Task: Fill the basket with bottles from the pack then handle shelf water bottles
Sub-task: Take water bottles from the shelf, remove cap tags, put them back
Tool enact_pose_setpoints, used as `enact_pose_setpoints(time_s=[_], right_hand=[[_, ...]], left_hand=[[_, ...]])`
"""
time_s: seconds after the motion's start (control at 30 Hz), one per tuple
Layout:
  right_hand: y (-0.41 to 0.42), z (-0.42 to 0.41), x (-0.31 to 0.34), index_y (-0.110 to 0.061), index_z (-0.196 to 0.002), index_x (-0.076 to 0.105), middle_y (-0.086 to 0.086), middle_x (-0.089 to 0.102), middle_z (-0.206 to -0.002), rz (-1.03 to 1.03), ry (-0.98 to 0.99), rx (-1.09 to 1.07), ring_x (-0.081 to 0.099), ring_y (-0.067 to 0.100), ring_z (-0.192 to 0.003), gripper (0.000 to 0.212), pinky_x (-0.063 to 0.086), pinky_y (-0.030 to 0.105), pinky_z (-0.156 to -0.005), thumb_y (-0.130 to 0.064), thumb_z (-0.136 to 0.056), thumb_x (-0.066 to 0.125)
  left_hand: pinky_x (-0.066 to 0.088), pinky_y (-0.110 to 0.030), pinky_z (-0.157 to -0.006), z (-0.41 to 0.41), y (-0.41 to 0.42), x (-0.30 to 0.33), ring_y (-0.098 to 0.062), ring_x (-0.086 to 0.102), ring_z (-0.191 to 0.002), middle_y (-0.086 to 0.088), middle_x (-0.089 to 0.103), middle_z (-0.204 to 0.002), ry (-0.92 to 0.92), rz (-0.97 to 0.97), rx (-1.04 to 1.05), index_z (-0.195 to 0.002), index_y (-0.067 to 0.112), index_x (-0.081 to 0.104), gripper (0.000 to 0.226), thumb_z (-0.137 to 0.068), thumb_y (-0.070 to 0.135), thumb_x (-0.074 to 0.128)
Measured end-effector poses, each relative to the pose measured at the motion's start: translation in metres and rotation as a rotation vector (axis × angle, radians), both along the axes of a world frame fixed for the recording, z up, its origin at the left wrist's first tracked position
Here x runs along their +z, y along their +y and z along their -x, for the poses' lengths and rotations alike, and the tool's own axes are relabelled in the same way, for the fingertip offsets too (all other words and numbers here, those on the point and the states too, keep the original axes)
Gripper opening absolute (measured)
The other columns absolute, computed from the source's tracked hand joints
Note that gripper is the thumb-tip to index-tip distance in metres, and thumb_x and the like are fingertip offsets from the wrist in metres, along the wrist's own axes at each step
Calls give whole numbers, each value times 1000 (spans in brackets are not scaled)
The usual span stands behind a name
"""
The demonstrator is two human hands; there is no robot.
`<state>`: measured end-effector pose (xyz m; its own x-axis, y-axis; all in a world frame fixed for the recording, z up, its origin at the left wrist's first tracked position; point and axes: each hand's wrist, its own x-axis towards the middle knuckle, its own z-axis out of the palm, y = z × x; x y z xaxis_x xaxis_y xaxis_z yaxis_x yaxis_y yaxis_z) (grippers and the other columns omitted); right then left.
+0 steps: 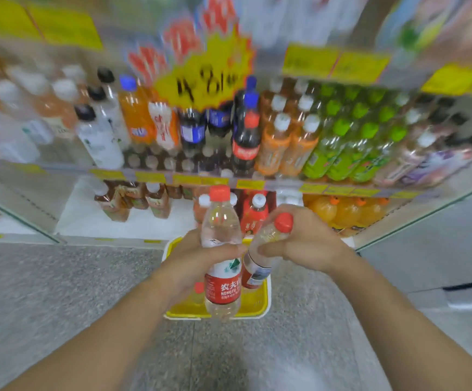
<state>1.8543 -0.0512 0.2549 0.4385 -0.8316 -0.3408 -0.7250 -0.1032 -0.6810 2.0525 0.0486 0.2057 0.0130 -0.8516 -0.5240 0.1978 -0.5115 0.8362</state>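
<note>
My left hand (pixel 198 258) grips a clear water bottle (pixel 223 289) with a red cap and red label, held upright above the yellow basket (pixel 257 306) on the floor. My right hand (pixel 305 244) grips a second red-capped water bottle (pixel 260 266), tilted with its cap up to the right, beside the first. Down in the basket another red-capped bottle (pixel 198 292) shows behind my left wrist. Most of the basket is hidden by my hands and the bottles.
Drink shelves (pixel 257 183) stand straight ahead, crowded with cola, orange, green and tea bottles. The lowest shelf (pixel 88 218) holds brown tea bottles, red bottles and orange drinks. A yellow sale sign (pixel 203 80) hangs in front. Grey speckled floor (pixel 60 292) lies around the basket.
</note>
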Motion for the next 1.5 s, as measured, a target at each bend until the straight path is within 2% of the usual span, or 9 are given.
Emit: enact_pose_setpoints(time_s=[0.17, 0.3, 0.43, 0.63, 0.77, 0.87, 1.03, 1.23, 1.5], right_hand=[[12, -8, 256, -19, -78, 70, -9, 74, -70, 70, -142, 33, 67, 4, -62, 25, 55, 30, -61, -18, -64, 90], [26, -13, 438, -20, -77, 72, -2, 78, -77, 150, -246, -34, 70, 8, -68, 16, 53, 34, -66, -21, -73, 88], [42, -27, 595, -16, -89, 69, -12, 73, -64, 219, -381, -125, 61, -3, -53, 18, 46, 16, -53, -24, -84, 84], [63, -51, 768, -23, -94, 68, -11, 72, -90, 527, -428, -251, 68, 8, -86, 44, 53, 35, -78, -65, -82, 74], [83, -53, 831, -28, -107, 65, -11, 72, -107, 466, -614, -183, 67, 8, -89, 13, 50, 16, -68, -32, -96, 71], [97, -47, 846, -51, -126, 61, -20, 73, -108, 402, -657, 6, 73, 2, -92, 65, 57, 18, -71, 3, -91, 69], [110, -51, 861, -80, -134, 22, -24, 74, -112, 423, -668, 44, 73, 1, -102, 98, 62, 29, -83, -19, -88, 82], [97, -45, 909, -68, -138, 34, -33, 66, -124, 653, -719, 2, 62, -18, -105, 86, 54, 8, -72, -24, -85, 85], [47, -58, 1034, -58, -127, 45, -17, 69, -111, 887, -769, -66, 69, 1, -98, 64, 59, 33, -88, -38, -81, 85]], left_hand=[[63, -32, -74, -7, 4, 243, -27, 80, -91, -13, 82, -103, 164, 131, -153, -97, 18, 85, 30, -67, 14, 85], [62, -26, -65, -15, 11, 435, -20, 80, -77, -9, 82, -88, 239, 248, -235, -81, 20, 87, 70, -17, 37, 105], [61, -34, -82, -20, 15, 596, -27, 78, -98, -14, 80, -107, 142, 425, -299, -102, 18, 84, 67, -40, 36, 102], [60, -27, -72, -34, 19, 777, -19, 77, -80, -7, 80, -92, 15, 646, -225, -91, 17, 84, 55, -45, 44, 96], [58, -37, -82, -43, 29, 854, -27, 75, -85, -16, 79, -100, -26, 730, -127, -95, 13, 82, 48, -56, 39, 87], [60, -37, -79, -47, 39, 892, -26, 76, -81, -16, 79, -96, -18, 755, -66, -87, 15, 83, 31, -65, 36, 81], [62, -33, -63, -40, 52, 928, -25, 77, -70, -15, 80, -90, 4, 774, -86, -84, 15, 83, 31, -59, 33, 85], [63, -36, -61, -30, 41, 974, -29, 77, -67, -21, 80, -90, 8, 829, -89, -82, 13, 84, 29, -58, 28, 89], [62, -51, -78, -55, -5, 1045, -42, 75, -79, -28, 78, -96, -90, 959, 214, -98, 5, 81, 53, -54, 30, 95]])
